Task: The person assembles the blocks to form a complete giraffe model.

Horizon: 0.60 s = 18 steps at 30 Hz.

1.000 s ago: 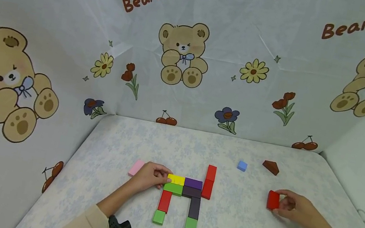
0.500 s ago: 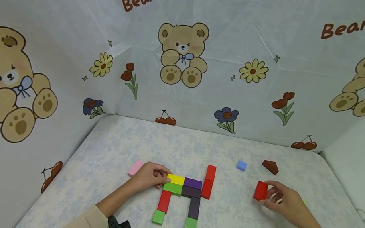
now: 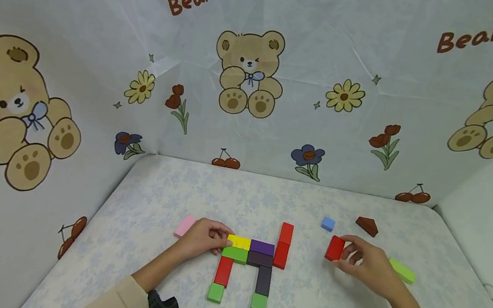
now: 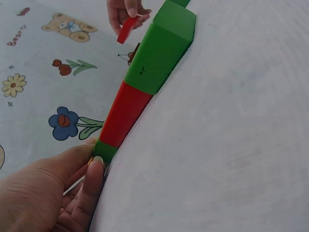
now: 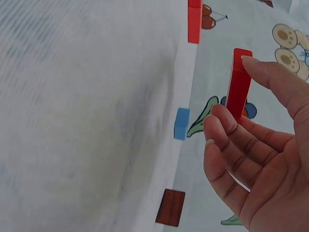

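In the head view my right hand (image 3: pixel 368 264) pinches a red block (image 3: pixel 335 248) between thumb and fingers, above the table. The right wrist view shows that red block (image 5: pixel 238 86) held at its ends, standing long and narrow. My left hand (image 3: pixel 205 236) grips the left end of the yellow block (image 3: pixel 239 242), thumb and finger at its edge. Beside it lie a purple block (image 3: pixel 262 247), a green block (image 3: pixel 235 254) and a dark block (image 3: pixel 260 259). Two legs extend toward me: a red block (image 3: pixel 223 271) and a dark block (image 3: pixel 263 281), each ending in a green block (image 3: pixel 215 293).
Two red blocks (image 3: pixel 283 245) stand in line at the figure's right. A pink block (image 3: pixel 185 226) lies behind the left hand. Farther right are a small blue block (image 3: pixel 328 223), a brown block (image 3: pixel 367 226) and a lime-green block (image 3: pixel 402 271). A patterned cloth (image 3: pixel 278 143) hangs behind the table.
My right hand has carried the red block leftward and slightly away from me, toward the figure, uncovering the lime-green block. The left hand stays at the yellow block.
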Tool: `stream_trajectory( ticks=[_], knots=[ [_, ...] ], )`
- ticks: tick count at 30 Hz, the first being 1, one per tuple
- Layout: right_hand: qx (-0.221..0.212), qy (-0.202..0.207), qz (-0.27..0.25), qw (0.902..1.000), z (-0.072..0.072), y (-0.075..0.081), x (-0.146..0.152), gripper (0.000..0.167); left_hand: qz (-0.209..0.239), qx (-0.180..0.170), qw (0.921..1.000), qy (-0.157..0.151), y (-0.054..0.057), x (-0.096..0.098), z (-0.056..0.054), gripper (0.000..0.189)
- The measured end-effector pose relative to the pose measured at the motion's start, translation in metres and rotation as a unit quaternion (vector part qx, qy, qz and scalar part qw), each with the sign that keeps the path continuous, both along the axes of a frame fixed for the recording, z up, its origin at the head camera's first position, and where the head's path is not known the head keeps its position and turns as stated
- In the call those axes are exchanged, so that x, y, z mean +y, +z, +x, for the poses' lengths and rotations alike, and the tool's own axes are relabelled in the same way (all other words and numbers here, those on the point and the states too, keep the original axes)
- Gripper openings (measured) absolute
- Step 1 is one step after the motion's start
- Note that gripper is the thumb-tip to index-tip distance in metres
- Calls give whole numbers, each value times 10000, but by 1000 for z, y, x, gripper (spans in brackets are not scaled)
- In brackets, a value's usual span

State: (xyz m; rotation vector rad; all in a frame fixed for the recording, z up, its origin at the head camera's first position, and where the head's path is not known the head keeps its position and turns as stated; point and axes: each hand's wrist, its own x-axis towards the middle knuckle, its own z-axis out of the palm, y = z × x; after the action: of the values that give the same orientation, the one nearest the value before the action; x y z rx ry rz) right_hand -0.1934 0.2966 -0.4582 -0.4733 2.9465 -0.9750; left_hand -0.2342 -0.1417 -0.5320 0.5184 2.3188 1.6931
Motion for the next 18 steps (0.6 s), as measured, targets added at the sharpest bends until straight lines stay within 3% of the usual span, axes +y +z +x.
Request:
stream_trajectory(
  ticks=[10, 18],
  knots=[
    [119, 229, 110, 9996, -13, 13, -25, 58, 14, -14, 10000, 45, 1, 0, -2, 25],
    [170, 206, 23, 9996, -21, 12, -38, 62, -29, -29, 10000, 40, -2, 0, -3, 24]
  ],
)
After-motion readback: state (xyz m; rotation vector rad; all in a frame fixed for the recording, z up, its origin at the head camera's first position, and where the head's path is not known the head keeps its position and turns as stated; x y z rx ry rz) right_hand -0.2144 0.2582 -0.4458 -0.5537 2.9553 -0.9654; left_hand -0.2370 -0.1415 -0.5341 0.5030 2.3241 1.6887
